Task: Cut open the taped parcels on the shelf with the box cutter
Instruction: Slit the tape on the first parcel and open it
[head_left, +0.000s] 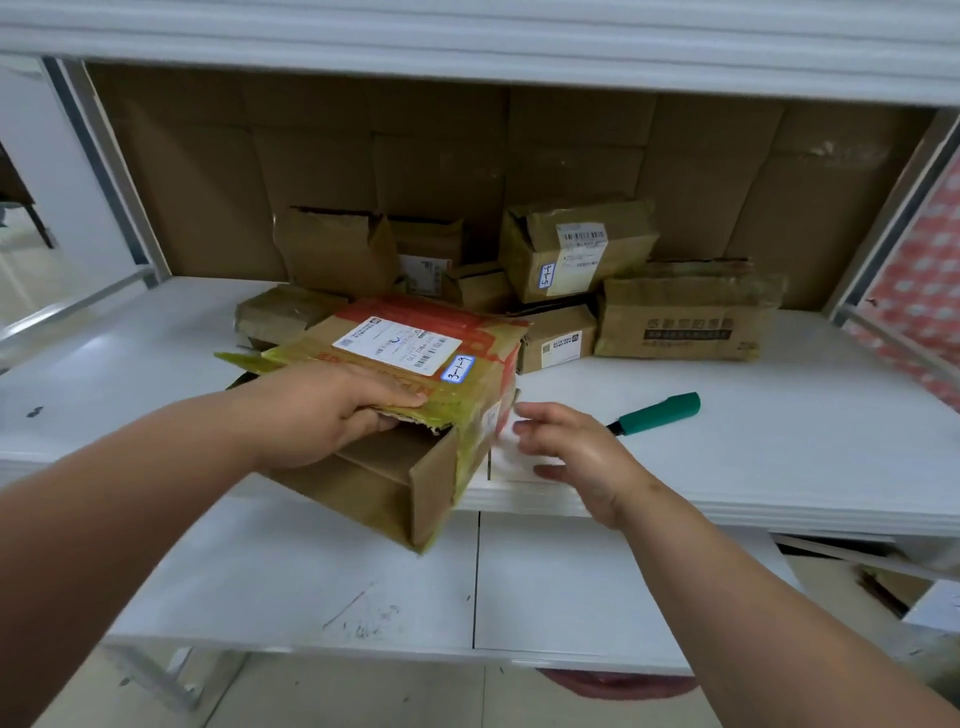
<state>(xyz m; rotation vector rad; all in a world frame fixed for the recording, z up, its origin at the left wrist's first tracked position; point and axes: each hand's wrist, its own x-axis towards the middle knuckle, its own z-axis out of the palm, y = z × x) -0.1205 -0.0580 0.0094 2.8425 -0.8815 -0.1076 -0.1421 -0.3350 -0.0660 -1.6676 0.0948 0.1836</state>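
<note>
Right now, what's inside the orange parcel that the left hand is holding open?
Through the open end of the orange parcel, only bare cardboard flaps and walls show. The left hand and top flap cover the deeper interior.

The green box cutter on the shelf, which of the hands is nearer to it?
Right. The right hand hovers open just left of the box cutter, not touching; the left hand grips the parcel's flap farther left.
</note>
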